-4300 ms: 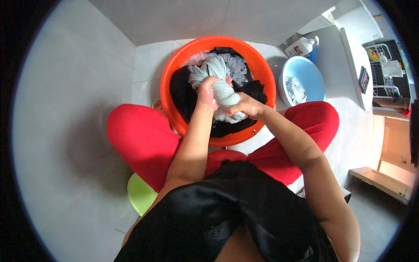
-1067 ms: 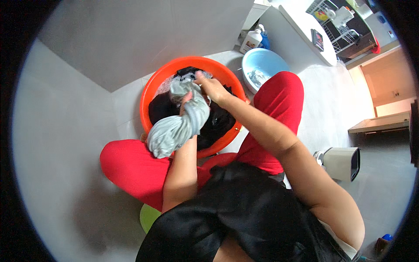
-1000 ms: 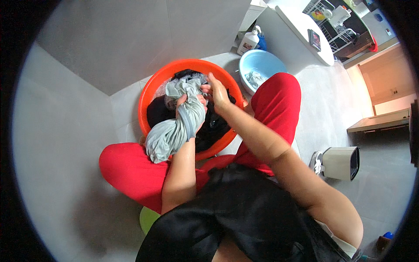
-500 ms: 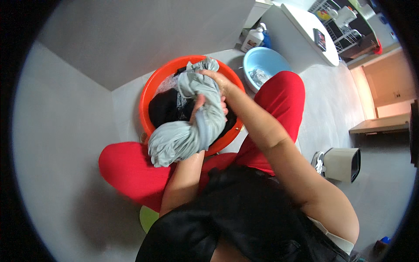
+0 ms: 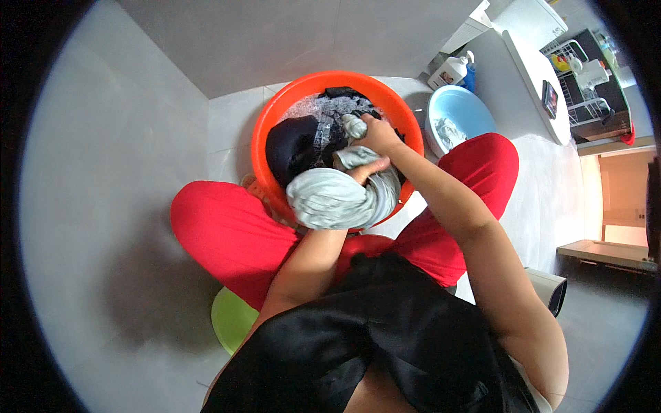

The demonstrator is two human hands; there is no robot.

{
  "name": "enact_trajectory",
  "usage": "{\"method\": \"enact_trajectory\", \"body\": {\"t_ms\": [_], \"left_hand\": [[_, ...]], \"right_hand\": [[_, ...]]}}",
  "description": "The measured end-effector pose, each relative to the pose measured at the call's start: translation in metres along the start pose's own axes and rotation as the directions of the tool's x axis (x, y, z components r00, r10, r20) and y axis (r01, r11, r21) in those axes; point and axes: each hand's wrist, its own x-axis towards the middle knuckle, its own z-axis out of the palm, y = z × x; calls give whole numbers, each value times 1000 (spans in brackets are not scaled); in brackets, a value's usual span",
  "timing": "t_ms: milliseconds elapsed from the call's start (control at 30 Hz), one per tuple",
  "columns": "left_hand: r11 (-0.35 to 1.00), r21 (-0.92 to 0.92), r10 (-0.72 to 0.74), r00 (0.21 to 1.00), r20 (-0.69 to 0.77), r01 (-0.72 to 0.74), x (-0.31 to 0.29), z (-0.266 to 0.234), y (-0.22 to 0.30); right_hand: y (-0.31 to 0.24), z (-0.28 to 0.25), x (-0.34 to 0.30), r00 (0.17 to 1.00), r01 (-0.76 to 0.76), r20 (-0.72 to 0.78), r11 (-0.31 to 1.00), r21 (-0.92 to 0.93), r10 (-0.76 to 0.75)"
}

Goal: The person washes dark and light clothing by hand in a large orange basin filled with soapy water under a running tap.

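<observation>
Both hands gripped a wet grey garment [image 5: 341, 196] over the near rim of the orange basin [image 5: 275, 124] on the floor, right hand [image 5: 379, 134] clenched on its twisted upper end, left hand [image 5: 363, 168] closed around the bunched middle.

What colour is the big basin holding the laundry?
Bright orange basin, clearest in the head view.

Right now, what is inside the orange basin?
The orange basin holds dark clothes, suds and a grey garment gripped by both hands. The clothes and foam cover the bottom, so anything beneath cannot be seen.
</observation>
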Motion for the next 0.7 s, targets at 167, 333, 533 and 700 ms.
{"method": "enact_trajectory", "body": {"t_ms": [167,333,533,700], "left_hand": [[491,-775,-24,895,446,399,30,-16,-2],[681,-633,-269,930,252,369,14,-7,21],[603,-614,-127,821,557,510,-3,0,45],[587,-672,7,827,562,452,-2,5,37]], "right_hand": [[0,-11,5,998,-68,31,927,368,61],[21,-11,-3,988,-100,93,56,993,122],[-2,14,-19,998,-60,41,-457,887,-50],[-33,-40,-5,871,-191,-94,-510,839,-482]]}}
